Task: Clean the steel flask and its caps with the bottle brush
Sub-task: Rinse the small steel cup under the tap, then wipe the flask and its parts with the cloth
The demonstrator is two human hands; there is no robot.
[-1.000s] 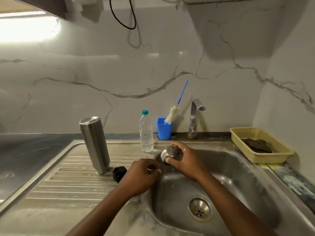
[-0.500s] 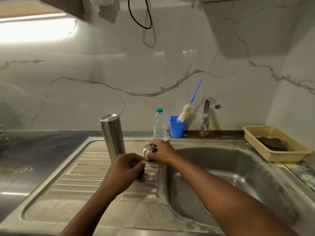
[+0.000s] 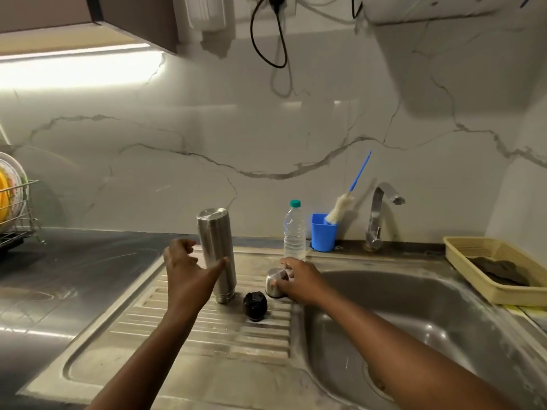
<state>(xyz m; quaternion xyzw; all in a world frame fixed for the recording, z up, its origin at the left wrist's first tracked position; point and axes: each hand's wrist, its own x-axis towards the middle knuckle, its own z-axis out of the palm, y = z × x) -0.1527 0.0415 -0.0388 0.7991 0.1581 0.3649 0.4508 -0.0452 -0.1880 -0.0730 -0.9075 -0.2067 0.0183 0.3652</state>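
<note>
The steel flask [image 3: 215, 247] stands upside down on the ribbed drainboard [image 3: 189, 327]. My left hand [image 3: 189, 270] is spread just left of it, thumb touching its side, fingers not closed around it. My right hand [image 3: 299, 279] holds the steel cap [image 3: 273, 284] down on the drainboard beside the basin edge. The black inner cap [image 3: 254, 306] lies loose between flask and steel cap. The bottle brush [image 3: 340, 208], with its white head and blue handle, leans in a blue cup [image 3: 324, 233] by the wall.
A plastic water bottle [image 3: 294, 232] stands behind the steel cap. The tap [image 3: 379, 214] rises behind the sink basin [image 3: 414, 315]. A yellow basket [image 3: 479, 267] with a dark cloth sits at the right. A dish rack [image 3: 14, 208] stands at far left.
My right hand carried the steel cap from over the basin to the drainboard and set it down. My left hand moved up and left to the flask. The view shifted left.
</note>
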